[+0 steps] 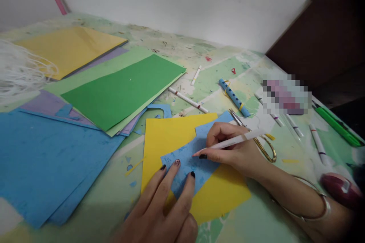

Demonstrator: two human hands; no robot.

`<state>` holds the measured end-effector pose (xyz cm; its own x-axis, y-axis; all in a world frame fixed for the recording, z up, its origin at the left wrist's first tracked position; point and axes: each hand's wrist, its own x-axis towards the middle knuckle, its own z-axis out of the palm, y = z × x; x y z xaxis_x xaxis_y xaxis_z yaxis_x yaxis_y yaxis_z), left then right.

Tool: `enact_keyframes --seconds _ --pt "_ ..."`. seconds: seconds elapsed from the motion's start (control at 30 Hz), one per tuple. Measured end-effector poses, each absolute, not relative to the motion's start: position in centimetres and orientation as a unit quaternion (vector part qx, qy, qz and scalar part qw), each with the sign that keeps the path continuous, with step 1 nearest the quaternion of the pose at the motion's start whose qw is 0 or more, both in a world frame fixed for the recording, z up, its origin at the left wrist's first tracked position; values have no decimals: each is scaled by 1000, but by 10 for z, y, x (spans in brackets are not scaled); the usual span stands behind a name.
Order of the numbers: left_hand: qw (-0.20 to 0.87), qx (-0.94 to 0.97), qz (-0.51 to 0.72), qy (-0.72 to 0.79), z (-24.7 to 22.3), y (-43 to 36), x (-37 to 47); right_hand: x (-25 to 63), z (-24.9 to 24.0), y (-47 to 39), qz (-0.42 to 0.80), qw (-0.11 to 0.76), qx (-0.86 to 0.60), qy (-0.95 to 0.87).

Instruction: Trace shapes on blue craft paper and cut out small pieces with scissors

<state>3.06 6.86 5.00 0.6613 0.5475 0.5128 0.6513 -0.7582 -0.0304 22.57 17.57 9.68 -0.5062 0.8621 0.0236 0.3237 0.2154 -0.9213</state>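
A strip of blue paper (182, 155) lies at a slant over a sheet of yellow paper (159, 133) in the middle of the table. My left hand (168, 201) rests with its fingers spread, the tips pressing the blue strip down. In my right hand (234, 148) a white felt-tip marker (228, 143) is pinched, its pinkish tip at the blue strip's surface. Just behind that hand are scissors (261, 146) with gold-coloured handles, partly hidden by it.
Blue sheets (54, 163), green paper (122, 91) and a yellow sheet (74, 49) pile up at left, beside white string (19, 68). A rolled blue paper tube (234, 98), loose markers (188, 99), a green marker (338, 123) and a dark red mouse-shaped object (340, 189) lie around.
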Motion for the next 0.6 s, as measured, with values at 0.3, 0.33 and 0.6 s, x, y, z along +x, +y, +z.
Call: enact_keyframes --seconds 0.3,0.33,0.6 --pt "183 -868 -273 -371 44 44 37 231 94 176 536 317 -384 -681" --pt "192 -863 -278 -377 42 42 39 232 92 177 545 327 -380 -672" --pt "228 -867 -242 -370 52 51 43 222 101 160 530 380 -402 -643"
